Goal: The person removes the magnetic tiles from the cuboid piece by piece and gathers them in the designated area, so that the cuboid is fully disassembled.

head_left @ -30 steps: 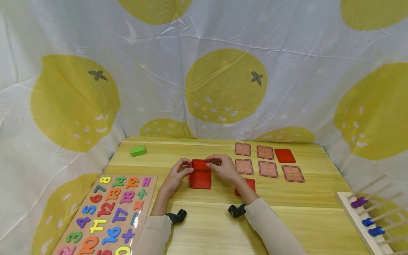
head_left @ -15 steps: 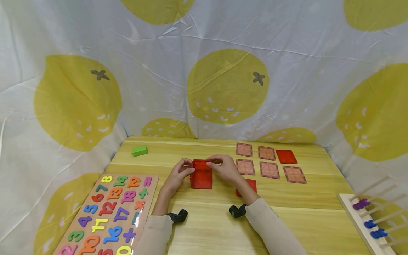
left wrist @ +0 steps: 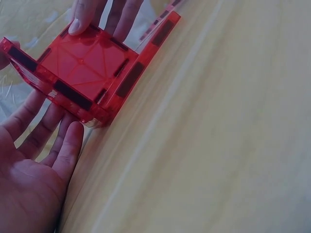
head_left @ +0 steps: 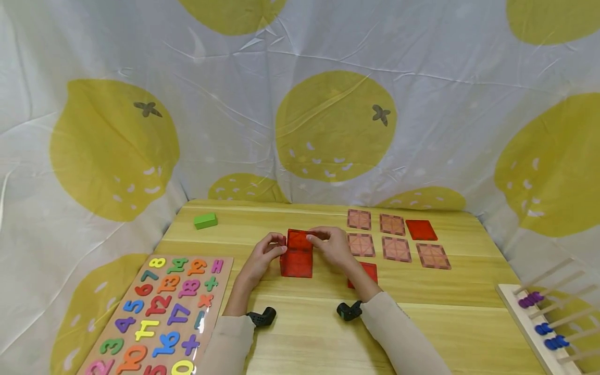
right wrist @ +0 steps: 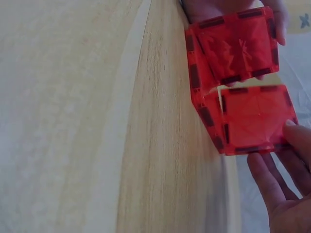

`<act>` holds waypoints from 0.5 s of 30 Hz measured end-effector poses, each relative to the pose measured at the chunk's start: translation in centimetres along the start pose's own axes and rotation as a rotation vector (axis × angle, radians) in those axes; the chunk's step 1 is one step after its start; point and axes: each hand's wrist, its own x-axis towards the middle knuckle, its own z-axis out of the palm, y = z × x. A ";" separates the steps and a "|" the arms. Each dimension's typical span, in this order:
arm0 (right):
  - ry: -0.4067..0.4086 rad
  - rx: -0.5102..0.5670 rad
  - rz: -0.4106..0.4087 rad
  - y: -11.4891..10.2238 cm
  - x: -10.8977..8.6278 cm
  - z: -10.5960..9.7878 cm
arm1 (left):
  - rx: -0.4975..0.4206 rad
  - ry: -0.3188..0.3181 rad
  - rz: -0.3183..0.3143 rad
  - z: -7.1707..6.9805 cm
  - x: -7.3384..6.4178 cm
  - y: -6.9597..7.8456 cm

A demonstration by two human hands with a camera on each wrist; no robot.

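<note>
A red see-through magnetic tile (head_left: 297,264) lies flat on the table between the hands. My left hand (head_left: 259,260) holds a second red tile (right wrist: 235,46) standing at the flat one's left edge, thumb and fingers on either side. At the back edge, a third red tile (head_left: 298,239) stands up, pinched by my right hand (head_left: 334,248) between thumb and fingers. In the right wrist view a narrow gap shows between the two upright tiles. Whether the third tile touches the flat one I cannot tell.
Beside my right forearm lies another red tile (head_left: 370,272). Several pale red square tiles (head_left: 396,249) and one darker red tile (head_left: 421,229) lie at the back right. A green block (head_left: 205,221), a number board (head_left: 161,317) and a bead rack (head_left: 534,323) stand around.
My right hand has shifted slightly right and up with the back tile, which now sits a little apart from the left upright one. My left hand has stayed nearly still.
</note>
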 end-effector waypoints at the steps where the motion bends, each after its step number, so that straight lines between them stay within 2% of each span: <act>1: 0.011 0.008 -0.001 0.0 0.0 -0.1 | 0.003 -0.004 0.000 0.0 0.0 0.0; 6: 0.036 0.037 -0.020 0.1 0.1 -1.1 | 0.010 -0.012 -0.006 0.2 0.1 0.0; 15: 0.045 0.086 -0.003 0.6 -0.6 -3.3 | -0.003 -0.001 -0.015 0.1 0.0 0.2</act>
